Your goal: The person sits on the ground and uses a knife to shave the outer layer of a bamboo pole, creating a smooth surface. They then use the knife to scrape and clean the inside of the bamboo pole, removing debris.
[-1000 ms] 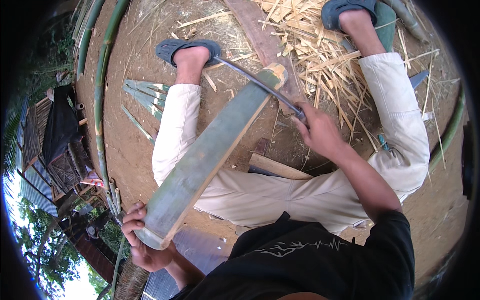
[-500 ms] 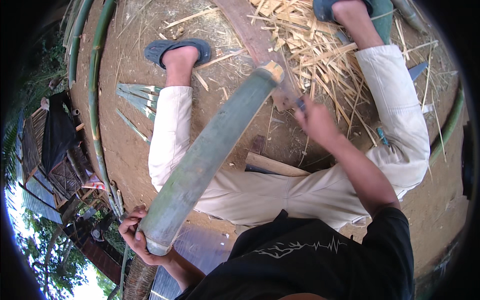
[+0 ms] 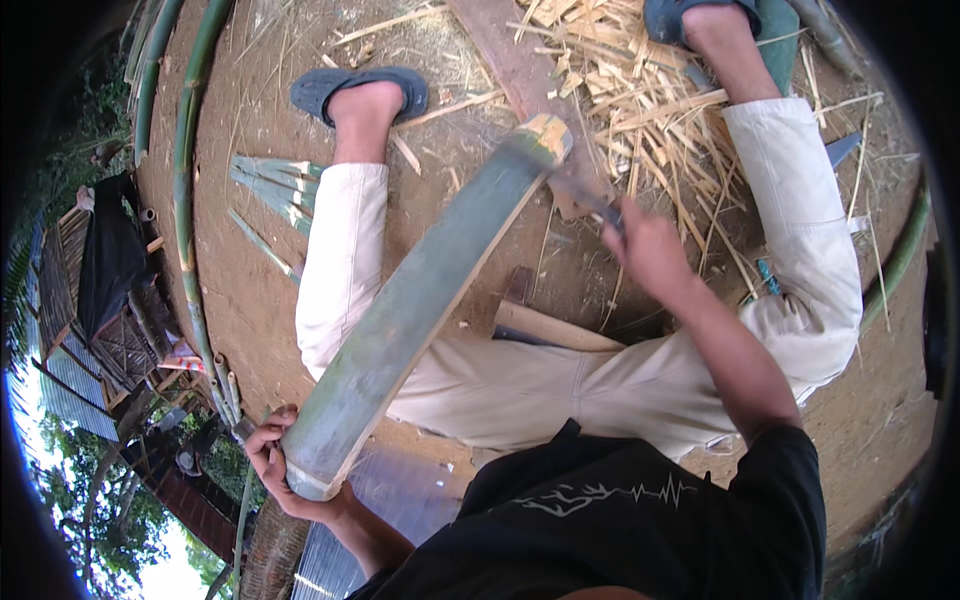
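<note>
Left hand (image 3: pixel 278 462) is gripping the near end of the long green split bamboo slab (image 3: pixel 420 300), bracing it slanted across the lap so the right hand (image 3: pixel 648 250), clenching a blurred dark blade (image 3: pixel 580 192), is working its far end.

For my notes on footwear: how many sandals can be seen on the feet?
2. One dark sandal is on the left foot, upper left; the other sandal is on the right foot at the top edge, partly cut off.
</note>
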### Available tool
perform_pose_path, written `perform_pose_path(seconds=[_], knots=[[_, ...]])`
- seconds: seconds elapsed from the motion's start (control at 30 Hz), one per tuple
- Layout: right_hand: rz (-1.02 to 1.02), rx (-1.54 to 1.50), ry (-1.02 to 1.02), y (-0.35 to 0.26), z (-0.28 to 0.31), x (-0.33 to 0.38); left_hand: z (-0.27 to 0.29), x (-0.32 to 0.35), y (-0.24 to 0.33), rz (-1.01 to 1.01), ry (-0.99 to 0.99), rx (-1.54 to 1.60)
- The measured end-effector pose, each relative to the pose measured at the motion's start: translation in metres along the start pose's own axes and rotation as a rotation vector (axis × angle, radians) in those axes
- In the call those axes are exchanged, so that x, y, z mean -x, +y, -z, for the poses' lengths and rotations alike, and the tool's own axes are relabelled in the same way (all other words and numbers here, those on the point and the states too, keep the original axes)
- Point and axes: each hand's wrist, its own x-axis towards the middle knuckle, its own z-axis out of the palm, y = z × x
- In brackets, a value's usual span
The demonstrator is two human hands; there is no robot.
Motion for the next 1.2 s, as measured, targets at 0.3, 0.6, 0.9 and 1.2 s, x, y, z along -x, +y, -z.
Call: perform_pose_path(seconds=[0.3, 0.6, 0.9, 1.2], knots=[[0.014, 0.065, 0.101, 0.025, -0.005, -0.019, 0.006, 0.006, 0.003, 0.072, 0.018, 0.104], [-0.106, 0.166, 0.153, 0.043, 0.019, -0.036, 0.001, 0.003, -0.006, -0.042, 0.005, 0.004], [0.365, -0.077, 0.06, -0.045, 0.002, 0.029, -0.007, 0.003, 0.001, 0.062, 0.132, 0.159], [-0.114, -0.079, 0.192, 0.015, -0.004, -0.026, -0.021, 0.002, 0.019, -0.182, 0.034, -0.079]])
